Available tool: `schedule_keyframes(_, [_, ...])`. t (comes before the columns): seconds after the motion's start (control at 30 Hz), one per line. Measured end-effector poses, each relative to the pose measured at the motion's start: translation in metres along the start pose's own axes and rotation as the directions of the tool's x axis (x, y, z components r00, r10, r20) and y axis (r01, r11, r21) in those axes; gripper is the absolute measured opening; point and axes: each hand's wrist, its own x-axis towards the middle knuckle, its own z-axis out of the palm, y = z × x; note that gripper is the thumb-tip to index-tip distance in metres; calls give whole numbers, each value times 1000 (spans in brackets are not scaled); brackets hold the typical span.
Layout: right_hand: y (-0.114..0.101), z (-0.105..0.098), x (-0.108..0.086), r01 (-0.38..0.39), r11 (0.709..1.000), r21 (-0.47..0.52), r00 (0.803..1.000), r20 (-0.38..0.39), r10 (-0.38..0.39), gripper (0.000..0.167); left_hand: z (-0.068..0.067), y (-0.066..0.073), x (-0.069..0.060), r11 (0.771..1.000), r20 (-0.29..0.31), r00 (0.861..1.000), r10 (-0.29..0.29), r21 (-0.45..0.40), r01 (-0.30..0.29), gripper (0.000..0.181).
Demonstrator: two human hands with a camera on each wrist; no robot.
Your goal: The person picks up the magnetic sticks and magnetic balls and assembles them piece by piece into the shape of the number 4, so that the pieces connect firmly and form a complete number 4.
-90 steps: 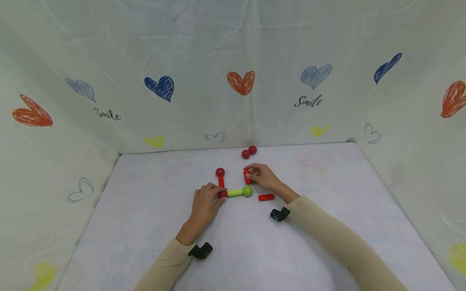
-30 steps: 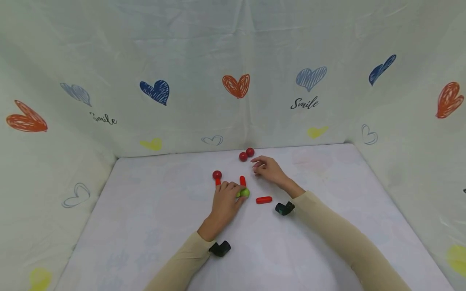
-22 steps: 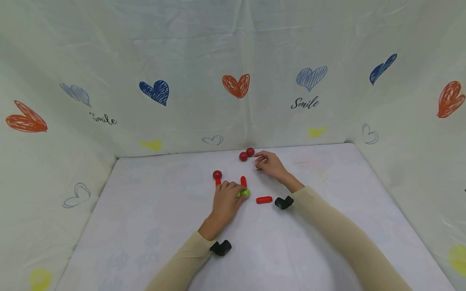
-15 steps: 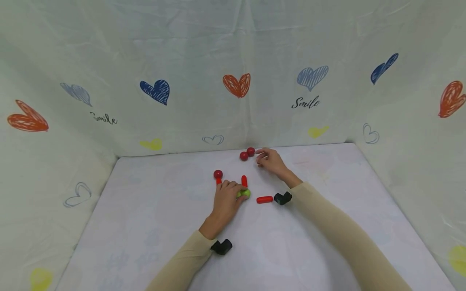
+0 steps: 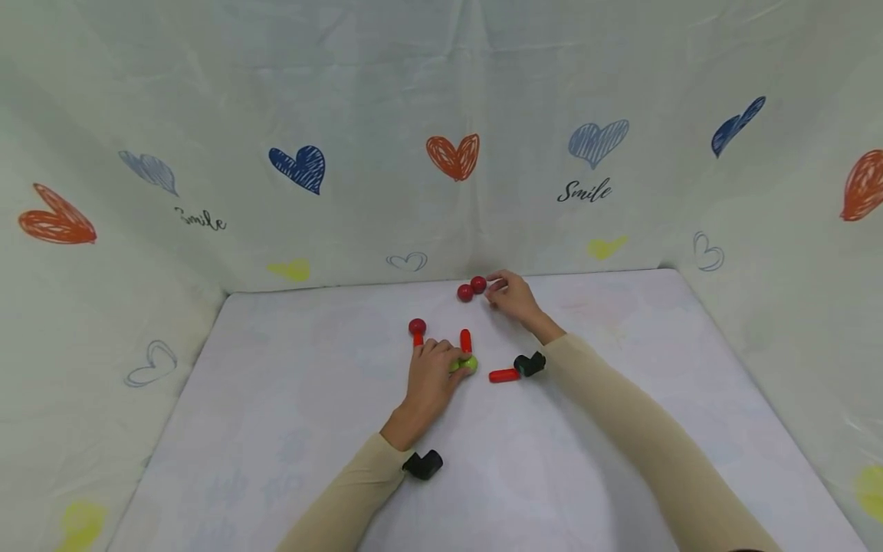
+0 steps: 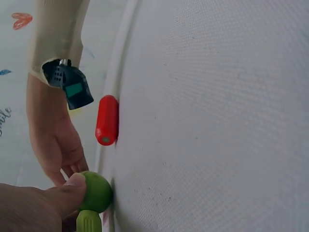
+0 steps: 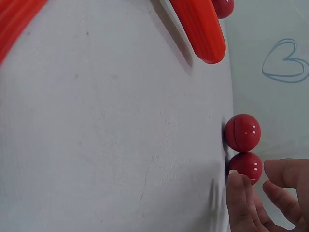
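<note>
My left hand [image 5: 429, 383] pinches a green ball [image 6: 98, 192] between thumb and fingers, with a green rod [image 6: 89, 221] joined to it. From that ball a red rod [image 5: 466, 341] points away toward the back; whether it is joined is hidden. Left of it, a red ball [image 5: 417, 326] tops another red rod [image 5: 418, 339], whose near end the left hand covers. Near the table's back edge, my right hand [image 5: 513, 297] holds nothing, its thumb and fingers apart beside two touching red balls [image 7: 242, 133]. The fingertips overlap the nearer ball [image 7: 246, 166] in the right wrist view; contact is unclear.
A loose red rod [image 5: 504, 376] lies right of the green ball, close to the right wrist's black camera [image 5: 530, 364]. The left wrist carries another black camera [image 5: 423, 464]. Behind the pale table [image 5: 290, 414] hangs a white curtain [image 5: 372, 207] printed with hearts.
My right hand has let go of the red rod by the green ball and moved back to the two red balls. The left hand has shifted right from a red ball onto the green one.
</note>
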Motion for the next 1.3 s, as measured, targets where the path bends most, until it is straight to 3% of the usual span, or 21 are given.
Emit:
schedule_keyframes(0.4, [0,0,13,8,1000,18,1000,3,-9,38,-3,4,1,1000,6,1000,-8,-20,8,32])
schedule_keyframes(0.8, [-5,6,21,-54,998,-19,998,27,55,38,-2,2,-1,998,-11,1000,5,-70,-6,28])
schedule_keyframes(1.3, [-7,10,23,-39,998,-57,998,37,41,36,-2,4,0,996,31,999,-40,-76,43,31])
